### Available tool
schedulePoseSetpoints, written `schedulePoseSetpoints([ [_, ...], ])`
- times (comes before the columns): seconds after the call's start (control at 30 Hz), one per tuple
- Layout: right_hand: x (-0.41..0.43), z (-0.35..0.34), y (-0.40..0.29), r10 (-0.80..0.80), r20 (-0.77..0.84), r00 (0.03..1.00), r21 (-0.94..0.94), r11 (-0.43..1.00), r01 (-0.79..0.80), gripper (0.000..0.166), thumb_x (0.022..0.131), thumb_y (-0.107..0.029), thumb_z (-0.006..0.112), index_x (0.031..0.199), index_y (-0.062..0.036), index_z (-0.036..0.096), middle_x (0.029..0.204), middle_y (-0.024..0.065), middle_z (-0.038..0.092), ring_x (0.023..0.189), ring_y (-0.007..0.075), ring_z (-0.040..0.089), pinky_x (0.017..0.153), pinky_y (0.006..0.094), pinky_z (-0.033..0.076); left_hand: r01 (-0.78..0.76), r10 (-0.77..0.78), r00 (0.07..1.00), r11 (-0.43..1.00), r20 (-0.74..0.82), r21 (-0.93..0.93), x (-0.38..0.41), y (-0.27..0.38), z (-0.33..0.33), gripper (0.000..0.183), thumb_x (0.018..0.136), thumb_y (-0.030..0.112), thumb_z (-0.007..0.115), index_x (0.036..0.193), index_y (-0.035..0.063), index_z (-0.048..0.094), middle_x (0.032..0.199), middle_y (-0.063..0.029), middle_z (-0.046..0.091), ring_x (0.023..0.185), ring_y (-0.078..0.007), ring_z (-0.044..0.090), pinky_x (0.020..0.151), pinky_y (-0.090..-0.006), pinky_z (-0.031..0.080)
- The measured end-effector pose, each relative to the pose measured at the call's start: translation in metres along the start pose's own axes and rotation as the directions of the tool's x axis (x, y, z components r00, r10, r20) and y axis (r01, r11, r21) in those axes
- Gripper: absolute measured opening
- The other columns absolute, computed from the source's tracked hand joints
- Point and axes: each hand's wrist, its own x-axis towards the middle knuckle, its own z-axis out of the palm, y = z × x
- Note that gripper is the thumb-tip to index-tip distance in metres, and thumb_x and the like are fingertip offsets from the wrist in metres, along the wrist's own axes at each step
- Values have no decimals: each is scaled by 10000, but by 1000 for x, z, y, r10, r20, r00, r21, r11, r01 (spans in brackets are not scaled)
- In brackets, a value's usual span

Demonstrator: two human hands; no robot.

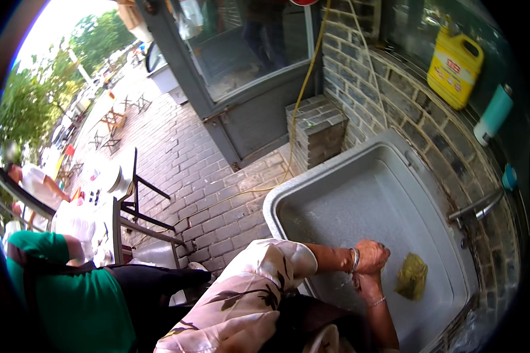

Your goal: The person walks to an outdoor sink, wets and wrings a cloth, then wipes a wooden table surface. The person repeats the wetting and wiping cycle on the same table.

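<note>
Both hands meet over a deep grey sink basin [287, 187]. My left hand [371, 257], a metal bangle at its wrist, is curled with no object visible in it. Pressed against its underside is my right hand [367, 284], with a thin bracelet on the wrist; its fingers are mostly hidden. On the basin floor, just right of the hands and apart from them, lies a crumpled yellow-green cloth or scrubbing pad [411, 277]. A metal faucet [477, 207] juts from the wall side of the basin.
On the ledge stand a yellow jug [455, 68] and a teal bottle [494, 114]. A yellow hose [297, 114] runs down beside a brick block [316, 128]. A person in a green shirt [79, 304] is close at left, near a table [115, 229]. A glazed door [256, 88] faces the brick paving.
</note>
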Motion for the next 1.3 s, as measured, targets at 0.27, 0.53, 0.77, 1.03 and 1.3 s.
schedulePoseSetpoints([
  [0.27,2,12,10,126,265,956,199,963,-183,156,718,9,634,767,-105,540,618,13,537,483,120,532,405,235,405,-4,-4,999,986,-48,-168,-29,-8,-29,146,671,175,566,682,29,570,690,-163,613,653,-347,606,587,-423,501],
  [0.53,9,46,6,161,252,954,62,981,-182,164,725,13,633,826,-96,564,687,8,547,561,112,545,437,237,421,23,-36,998,971,-53,-239,-58,-37,-41,199,728,222,553,727,24,574,714,-165,615,689,-348,604,627,-436,491],
  [0.77,36,110,-73,-2,390,921,-318,938,137,373,729,-30,689,1051,-34,502,858,41,578,669,116,576,527,235,468,141,-227,974,688,-26,-712,-117,-119,-109,349,812,260,581,1042,23,470,990,-160,554,950,-267,537,814,-334,432],
  [1.03,76,250,-120,-304,544,782,-275,815,509,469,760,-48,650,1178,54,463,1062,100,571,960,147,561,789,265,473,-66,-606,788,90,-108,-994,-231,-226,-171,259,840,93,629,1071,47,521,937,-12,589,876,-93,541,787,-241,448],
  [1.3,125,369,-118,-656,552,514,-347,380,857,185,778,21,569,947,-12,638,906,84,620,854,174,582,749,272,450,24,-799,573,237,-181,-971,-309,-278,-203,256,747,-14,627,970,60,527,1108,-84,547,962,-127,537,790,-241,455],
])
